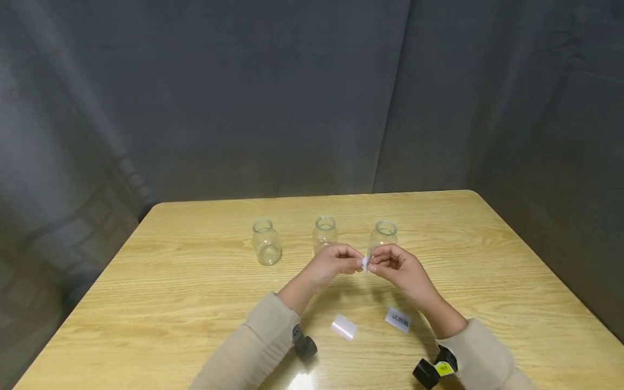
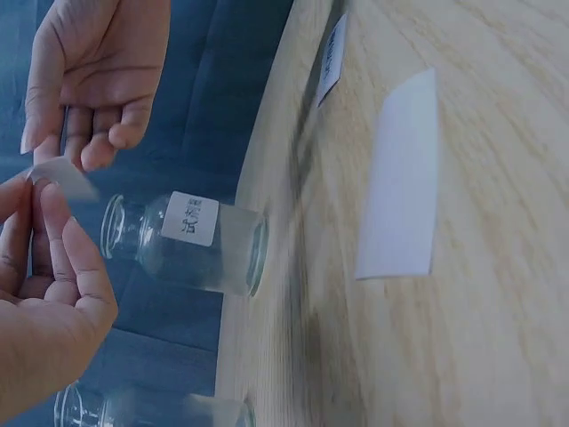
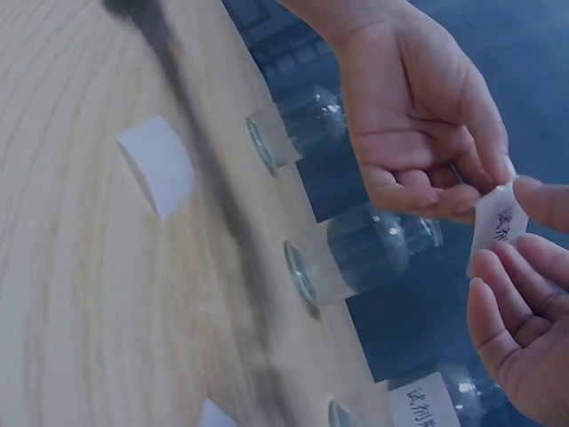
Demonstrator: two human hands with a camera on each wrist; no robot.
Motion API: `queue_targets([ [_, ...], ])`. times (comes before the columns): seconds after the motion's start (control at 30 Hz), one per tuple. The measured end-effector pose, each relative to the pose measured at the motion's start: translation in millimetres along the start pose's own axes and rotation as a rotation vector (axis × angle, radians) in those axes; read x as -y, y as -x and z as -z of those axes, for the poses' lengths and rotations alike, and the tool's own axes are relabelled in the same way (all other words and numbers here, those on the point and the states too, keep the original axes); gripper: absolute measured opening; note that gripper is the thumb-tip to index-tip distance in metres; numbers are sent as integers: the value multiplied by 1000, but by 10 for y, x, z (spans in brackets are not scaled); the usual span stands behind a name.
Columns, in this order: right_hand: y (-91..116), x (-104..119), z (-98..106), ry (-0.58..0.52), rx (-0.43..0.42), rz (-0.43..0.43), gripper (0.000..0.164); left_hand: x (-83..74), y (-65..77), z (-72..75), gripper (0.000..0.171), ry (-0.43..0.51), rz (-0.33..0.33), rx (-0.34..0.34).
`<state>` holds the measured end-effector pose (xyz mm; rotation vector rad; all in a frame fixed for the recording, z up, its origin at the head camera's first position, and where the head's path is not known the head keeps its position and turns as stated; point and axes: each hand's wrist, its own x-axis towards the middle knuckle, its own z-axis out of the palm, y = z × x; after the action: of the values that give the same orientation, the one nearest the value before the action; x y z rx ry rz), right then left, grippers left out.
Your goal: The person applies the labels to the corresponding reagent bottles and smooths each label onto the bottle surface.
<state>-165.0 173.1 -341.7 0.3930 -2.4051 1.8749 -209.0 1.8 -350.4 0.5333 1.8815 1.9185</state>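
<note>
A small white label [image 3: 500, 222] with dark handwriting-like characters is pinched between the fingertips of both hands, in front of the right-hand jar. My left hand [image 1: 331, 264] grips one edge of it with thumb and index finger. From the other side, my right hand [image 1: 402, 272] pinches it too. That right-hand glass jar [image 2: 240, 245] carries a white label [image 2: 189, 219] with dark characters. Partly behind the left hand stands the middle jar [image 1: 325, 230], which shows no label. Off to the left is another bare glass jar [image 1: 266, 246].
On the wooden table [image 1: 170, 281], nearer the body, lie a curled white paper piece [image 1: 344, 327] and a printed white label [image 1: 398, 319]. Dark grey curtains [image 1: 273, 97] hang behind and beside the table. A camera is strapped to each wrist.
</note>
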Motion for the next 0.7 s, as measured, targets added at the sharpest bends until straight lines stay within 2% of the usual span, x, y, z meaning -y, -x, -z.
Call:
queue_targets([
  [0.13, -15, -32, -57, 15, 31, -25, 31, 21, -1, -28, 17, -38, 7, 5],
  [0.37, -2, -49, -89, 14, 25, -23, 25, 64, 11, -13, 19, -44, 21, 13],
  [0.53, 9, -54, -70, 11, 45, 7, 25, 39, 39, -12, 18, -22, 38, 1],
  [0.7, 26, -58, -56, 56, 66, -1, 24, 21, 70, -20, 12, 24, 54, -5],
])
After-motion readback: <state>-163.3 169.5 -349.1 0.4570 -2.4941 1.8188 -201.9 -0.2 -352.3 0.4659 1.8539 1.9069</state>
